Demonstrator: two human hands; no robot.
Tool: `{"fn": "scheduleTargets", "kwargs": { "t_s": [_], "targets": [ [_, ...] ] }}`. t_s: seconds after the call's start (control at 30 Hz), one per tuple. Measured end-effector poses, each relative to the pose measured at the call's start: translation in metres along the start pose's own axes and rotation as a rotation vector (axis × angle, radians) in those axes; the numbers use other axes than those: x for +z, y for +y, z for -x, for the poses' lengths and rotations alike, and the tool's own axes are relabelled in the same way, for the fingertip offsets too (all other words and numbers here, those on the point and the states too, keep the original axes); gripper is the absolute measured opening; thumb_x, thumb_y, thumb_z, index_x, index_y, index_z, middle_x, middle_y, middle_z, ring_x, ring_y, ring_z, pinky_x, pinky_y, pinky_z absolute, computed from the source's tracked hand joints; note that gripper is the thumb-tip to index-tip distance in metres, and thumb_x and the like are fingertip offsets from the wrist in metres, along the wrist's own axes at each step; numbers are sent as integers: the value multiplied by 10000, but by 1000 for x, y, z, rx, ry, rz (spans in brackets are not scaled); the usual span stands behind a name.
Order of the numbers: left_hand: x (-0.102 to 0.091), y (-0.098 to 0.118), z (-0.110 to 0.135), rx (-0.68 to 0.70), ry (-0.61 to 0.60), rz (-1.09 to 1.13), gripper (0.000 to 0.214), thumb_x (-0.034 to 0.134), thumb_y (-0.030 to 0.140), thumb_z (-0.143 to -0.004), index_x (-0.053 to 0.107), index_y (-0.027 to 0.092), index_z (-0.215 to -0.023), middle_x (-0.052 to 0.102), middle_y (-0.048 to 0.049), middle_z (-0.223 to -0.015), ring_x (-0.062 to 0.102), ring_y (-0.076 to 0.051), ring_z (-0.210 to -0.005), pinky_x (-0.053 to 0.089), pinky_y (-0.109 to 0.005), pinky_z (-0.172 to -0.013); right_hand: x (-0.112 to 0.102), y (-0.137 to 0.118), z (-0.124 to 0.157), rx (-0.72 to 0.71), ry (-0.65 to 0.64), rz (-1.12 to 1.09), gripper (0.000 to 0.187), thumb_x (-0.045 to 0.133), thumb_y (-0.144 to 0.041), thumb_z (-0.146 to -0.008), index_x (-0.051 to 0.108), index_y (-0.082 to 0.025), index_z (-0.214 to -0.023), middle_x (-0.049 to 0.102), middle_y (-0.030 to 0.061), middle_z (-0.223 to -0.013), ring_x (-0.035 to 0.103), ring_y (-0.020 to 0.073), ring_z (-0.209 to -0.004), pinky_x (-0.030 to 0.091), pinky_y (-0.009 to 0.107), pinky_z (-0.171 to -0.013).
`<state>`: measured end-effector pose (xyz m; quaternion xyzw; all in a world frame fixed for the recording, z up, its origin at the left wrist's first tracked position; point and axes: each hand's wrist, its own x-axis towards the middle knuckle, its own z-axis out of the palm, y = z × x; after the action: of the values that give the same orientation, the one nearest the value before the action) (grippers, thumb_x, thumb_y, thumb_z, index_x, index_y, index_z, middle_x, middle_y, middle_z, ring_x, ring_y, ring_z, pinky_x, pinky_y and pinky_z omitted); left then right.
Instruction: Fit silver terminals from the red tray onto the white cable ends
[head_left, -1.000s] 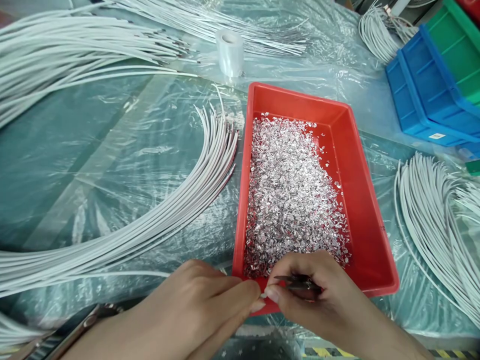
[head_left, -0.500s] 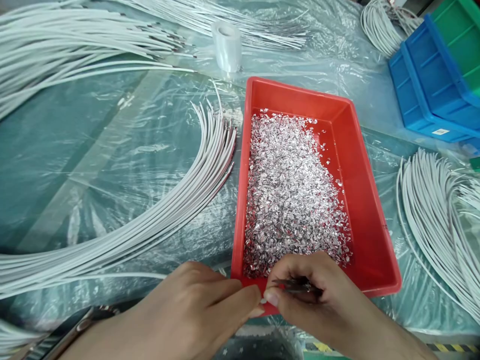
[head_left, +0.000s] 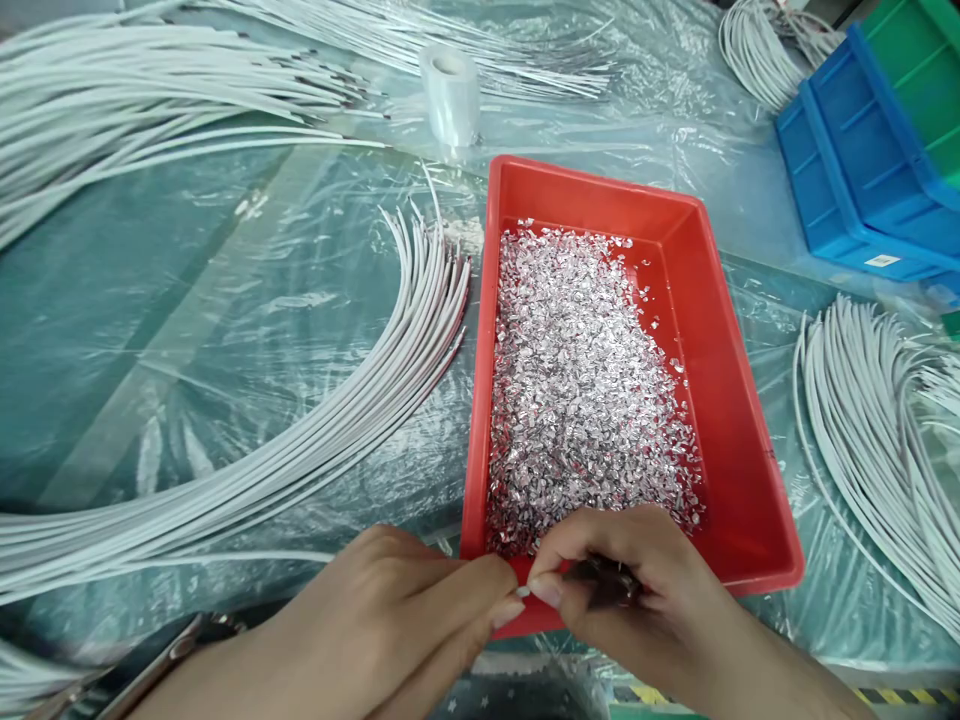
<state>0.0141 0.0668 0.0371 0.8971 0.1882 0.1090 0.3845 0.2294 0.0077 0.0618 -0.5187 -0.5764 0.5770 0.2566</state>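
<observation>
My left hand [head_left: 405, 620] is closed in a pinch on a white cable [head_left: 523, 591], whose short end sticks out past the thumb and forefinger over the near rim of the red bin [head_left: 739, 420]. My right hand [head_left: 630, 590] meets it there, thumb and forefinger pinched together at the cable's tip. Curled inside the right palm is a dark metal hand tool [head_left: 604, 580] with a narrow point; the fingers hide most of it, so its exact kind is unclear. Silvery foil scraps [head_left: 585, 380] cover much of the bin's floor.
A curved bundle of white cables [head_left: 360, 400] lies left of the bin, with more bundles [head_left: 150, 90] at the back left and another cable bundle [head_left: 870, 430] on the right. A clear film roll [head_left: 450, 95] stands behind. Blue crates [head_left: 855, 170] sit at the back right.
The right hand's tool tip, which pointed out toward the cable, is now tucked back into the palm. Thumb and forefinger pinch at the cable end; both hands stay in nearly the same place.
</observation>
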Motion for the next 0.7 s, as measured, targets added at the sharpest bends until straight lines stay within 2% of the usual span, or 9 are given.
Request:
{"fn": "scheduleTargets", "kwargs": {
  "t_s": [0.1,0.17,0.3,0.37,0.47,0.53,0.6,0.7],
  "targets": [
    [-5,1,0,-77,-201,115,197,329,161,-997,508,237,-975,559,47,-659,540,-127,-534,352,-248,-525,-3,3,6,-217,-4,242,60,576,-185,-912,565,-207,-968,614,-59,-770,558,56,-657,421,174,-676],
    [-7,1,0,-130,-221,161,199,327,188,-1001,513,256,-991,554,49,-671,536,-127,-560,354,-243,-539,-3,4,8,-303,42,410,66,498,-226,-966,552,-205,-998,647,-26,-815,598,87,-717,437,210,-716],
    [-8,2,-2,-239,-268,247,240,311,243,-1005,536,252,-921,550,39,-699,528,-125,-619,367,-232,-580,-1,7,7,-449,84,653,166,393,-201,-1003,557,-177,-989,599,-15,-688,558,116,-603,420,256,-569],
    [-9,2,-4,-243,-257,312,257,305,257,-1007,534,242,-892,545,41,-699,511,-117,-624,362,-226,-589,0,7,5,-528,78,729,236,324,-176,-1014,559,-153,-998,562,-18,-632,517,123,-552,396,271,-522],
    [-10,2,-8,-272,-261,390,292,303,286,-1011,515,216,-823,463,51,-639,433,-100,-567,330,-210,-535,1,7,4,-626,128,803,329,234,-155,-1024,558,-105,-1005,559,-5,-599,492,128,-521,392,276,-489],
    [-10,2,-9,-326,-245,403,331,309,326,-1011,494,200,-767,408,50,-619,397,-97,-557,316,-202,-511,1,9,4,-657,163,846,335,228,-154,-1022,556,-88,-1016,575,7,-603,500,134,-520,403,278,-481],
    [-9,2,-8,-362,-184,419,341,320,352,-1010,504,195,-770,440,43,-638,421,-97,-582,328,-198,-521,2,11,6,-637,226,832,267,287,-140,-1005,549,-106,-1046,599,15,-638,521,139,-533,412,278,-481],
    [-5,2,-5,-358,-71,433,289,357,345,-1004,560,204,-855,530,31,-694,477,-101,-623,359,-194,-542,3,13,9,-438,375,642,133,480,-216,-958,511,-197,-1086,628,-4,-717,540,127,-536,430,250,-471]
  ]
}}
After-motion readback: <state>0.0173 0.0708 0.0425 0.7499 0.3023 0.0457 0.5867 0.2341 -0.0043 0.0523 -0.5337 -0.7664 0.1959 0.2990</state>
